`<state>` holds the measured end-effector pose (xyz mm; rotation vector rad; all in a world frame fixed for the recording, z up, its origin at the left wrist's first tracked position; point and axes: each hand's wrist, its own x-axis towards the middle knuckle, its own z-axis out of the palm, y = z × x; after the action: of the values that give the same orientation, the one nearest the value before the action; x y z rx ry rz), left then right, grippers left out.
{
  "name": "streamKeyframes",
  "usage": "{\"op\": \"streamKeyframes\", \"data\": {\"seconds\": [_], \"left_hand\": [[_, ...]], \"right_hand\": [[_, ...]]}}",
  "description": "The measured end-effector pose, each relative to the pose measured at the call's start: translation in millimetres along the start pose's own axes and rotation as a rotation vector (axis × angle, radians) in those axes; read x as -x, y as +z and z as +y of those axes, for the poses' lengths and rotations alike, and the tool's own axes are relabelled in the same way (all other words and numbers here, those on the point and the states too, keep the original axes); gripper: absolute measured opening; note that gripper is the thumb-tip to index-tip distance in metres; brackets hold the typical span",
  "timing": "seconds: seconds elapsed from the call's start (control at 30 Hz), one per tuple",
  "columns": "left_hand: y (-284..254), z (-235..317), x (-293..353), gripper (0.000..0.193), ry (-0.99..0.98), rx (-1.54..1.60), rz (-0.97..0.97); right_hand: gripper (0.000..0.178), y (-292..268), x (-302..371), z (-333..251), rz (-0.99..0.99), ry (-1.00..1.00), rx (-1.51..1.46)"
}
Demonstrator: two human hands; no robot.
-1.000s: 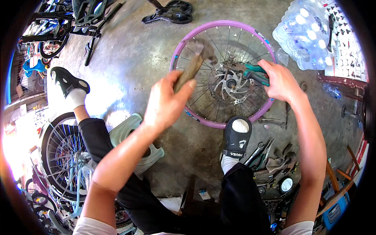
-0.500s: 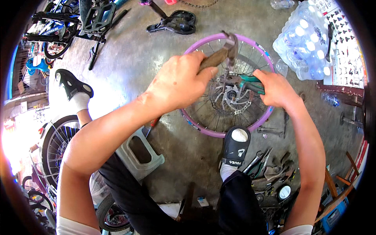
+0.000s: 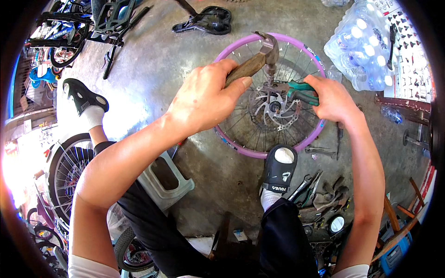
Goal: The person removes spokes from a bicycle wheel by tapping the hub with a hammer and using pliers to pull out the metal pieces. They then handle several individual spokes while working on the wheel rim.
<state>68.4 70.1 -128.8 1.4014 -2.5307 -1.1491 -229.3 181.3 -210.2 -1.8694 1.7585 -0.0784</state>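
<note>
My left hand (image 3: 201,99) is closed round the wooden handle of a claw hammer (image 3: 248,67). The hammer's head is over a short metal rod (image 3: 268,97), and from here I cannot tell if they touch. Green-handled pliers (image 3: 303,94) are in my right hand (image 3: 337,101), their jaws at the rod. Beneath both tools a bicycle wheel with a purple rim (image 3: 303,145) lies flat on the floor. Its silver brake disc (image 3: 281,127) faces up around the hub, close below the rod. The rod's lower end is hard to make out.
My shoe (image 3: 280,173) is against the near rim. Spanners and other tools (image 3: 308,190) lie to its right. A grey plastic stool (image 3: 174,192) is at left, with a black saddle (image 3: 208,21) beyond the wheel. Wrapped water bottles (image 3: 359,51) stand far right; bicycles (image 3: 69,37) line the left.
The hammer has shifted slightly left over the wheel, and the pliers a little to the right. Both hands keep their hold. The whole view has tipped slightly.
</note>
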Motion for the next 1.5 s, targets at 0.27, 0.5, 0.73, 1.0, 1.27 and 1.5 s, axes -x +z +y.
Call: {"op": "streamKeyframes", "data": {"seconds": [0.27, 0.5, 0.73, 1.0, 1.27, 1.5], "left_hand": [[-1, -5, -3, 0.04, -0.037, -0.016, -0.072], [-3, -5, -6, 0.039, -0.043, -0.051, -0.098], [-1, -8, -3, 0.038, -0.011, -0.039, -0.034], [-4, -11, -6, 0.037, -0.062, -0.002, -0.067], [-101, 63, -26, 0.049, -0.128, 0.291, 0.556], [8, -50, 1, 0.034, 0.1, -0.335, 0.083]], "right_hand": [[0.041, -6, -8, -6, -0.032, -0.002, 0.028], [0.036, -7, -14, -1, -0.066, -0.022, 0.056], [0.036, -13, -18, -7, -0.089, -0.022, 0.085], [0.04, -11, -21, 0, -0.094, -0.051, 0.095], [0.041, -10, -26, -1, -0.128, -0.058, 0.084], [0.047, -6, -16, -8, -0.192, -0.122, 0.155]]}}
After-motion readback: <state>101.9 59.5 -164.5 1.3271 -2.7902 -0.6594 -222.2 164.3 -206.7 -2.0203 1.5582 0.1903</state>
